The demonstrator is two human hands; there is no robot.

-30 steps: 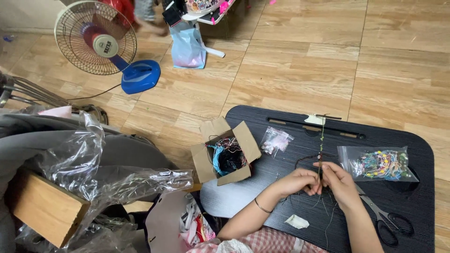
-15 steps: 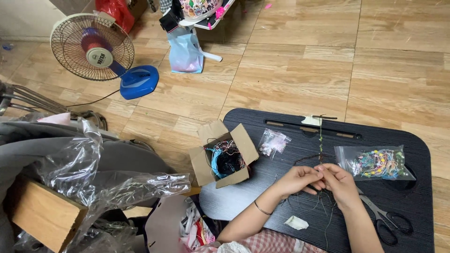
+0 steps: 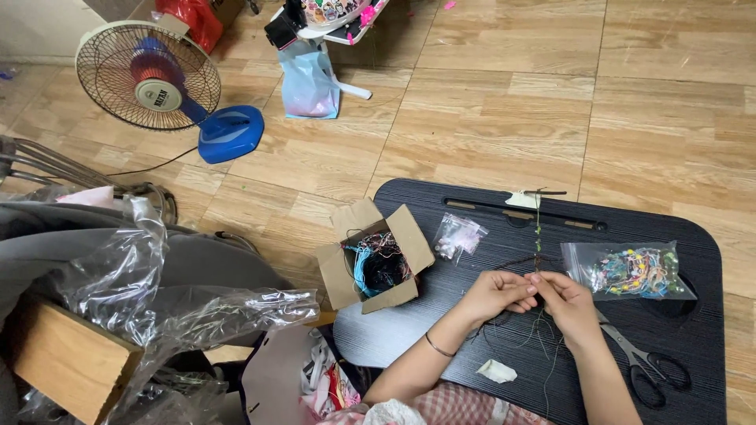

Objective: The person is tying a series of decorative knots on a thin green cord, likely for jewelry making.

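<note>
Black tabletop (image 3: 488, 330) carries the work: left hand (image 3: 494, 293) and right hand (image 3: 568, 303) meet, each grip pinching the thin braided cord (image 3: 539, 232) taped at the far edge. Knotting looks underway; tightening needs steady tension. Scissors (image 3: 646, 362) lie right.

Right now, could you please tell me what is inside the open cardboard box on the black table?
The cardboard box holds a tangle of thin cords, blue, dark and some reddish. What lies beneath that tangle is covered, so the bottom of the box cannot be seen.
</note>
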